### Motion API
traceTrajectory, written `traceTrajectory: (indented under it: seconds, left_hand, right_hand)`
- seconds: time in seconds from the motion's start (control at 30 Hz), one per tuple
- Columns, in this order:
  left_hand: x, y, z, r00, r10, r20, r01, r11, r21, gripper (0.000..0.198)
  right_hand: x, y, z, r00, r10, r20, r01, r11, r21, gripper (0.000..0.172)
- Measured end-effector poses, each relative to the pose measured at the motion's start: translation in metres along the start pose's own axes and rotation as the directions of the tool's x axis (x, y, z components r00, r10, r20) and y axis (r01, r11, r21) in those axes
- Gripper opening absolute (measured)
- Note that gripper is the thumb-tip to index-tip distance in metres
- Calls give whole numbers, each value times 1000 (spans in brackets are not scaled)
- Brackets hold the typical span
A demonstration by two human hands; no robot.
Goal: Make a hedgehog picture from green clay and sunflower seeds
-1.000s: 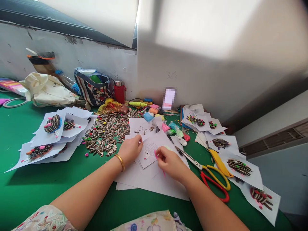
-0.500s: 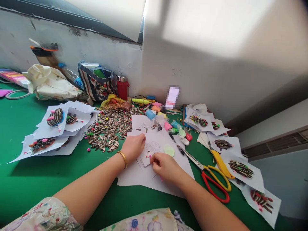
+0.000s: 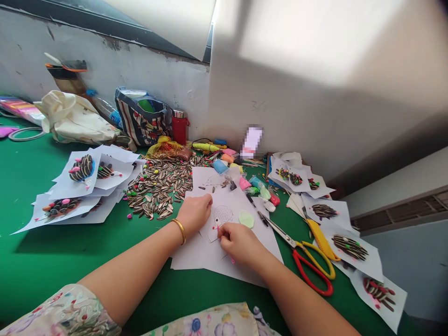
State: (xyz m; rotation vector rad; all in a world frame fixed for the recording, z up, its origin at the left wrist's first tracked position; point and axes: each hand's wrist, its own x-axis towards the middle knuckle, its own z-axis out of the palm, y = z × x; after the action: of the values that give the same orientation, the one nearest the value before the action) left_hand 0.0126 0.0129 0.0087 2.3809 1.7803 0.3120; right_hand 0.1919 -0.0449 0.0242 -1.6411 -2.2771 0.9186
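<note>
A small white paper with a printed hedgehog outline lies on a stack of white sheets on the green table. My left hand, a gold bangle at its wrist, rests closed on the paper's left edge and pins it down. My right hand is closed in a pinch around a thin pink tool, whose tip touches the hedgehog's lower left side. A flat pale green clay disc lies on the paper just right of the drawing.
A heap of sunflower seeds lies left of the sheets. Red-and-yellow scissors and a yellow knife lie to the right. Finished seed hedgehog sheets sit at left and right. Clay packets, bags and a red flask line the wall.
My right hand has slid left and down, bringing the pink tool from the right of the drawing to its lower left edge. The green disc, hidden before, now shows. My left hand stayed put.
</note>
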Motion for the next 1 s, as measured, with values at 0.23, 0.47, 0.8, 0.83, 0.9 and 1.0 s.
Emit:
traceTrajectory:
  seconds: [0.23,0.47,0.8,0.83,0.9,1.0]
  left_hand:
    - [0,0,-1,1000,1,5,-1,1000,11,18]
    - [1,0,1,1000,6,-3,-5,1000,23,18]
    - [0,0,0,1000,7,2,-7,1000,25,18]
    - [1,0,0,1000,6,3,-6,1000,25,18]
    - [1,0,1,1000,5,5,-5,1000,23,18]
    - [1,0,1,1000,3,6,-3,1000,21,18]
  right_hand:
    - [0,-3,-1,999,39,33,-38,999,-15,18]
    - [-1,-1,-1,999,34,32,-34,999,4,18]
    - [0,-1,0,999,36,28,-36,999,8,19]
    - [0,-1,0,999,32,26,-32,999,7,19]
    - [0,-1,0,999,21,26,-21,1000,8,19]
    - [0,0,1,1000,7,20,-7,1000,16,19]
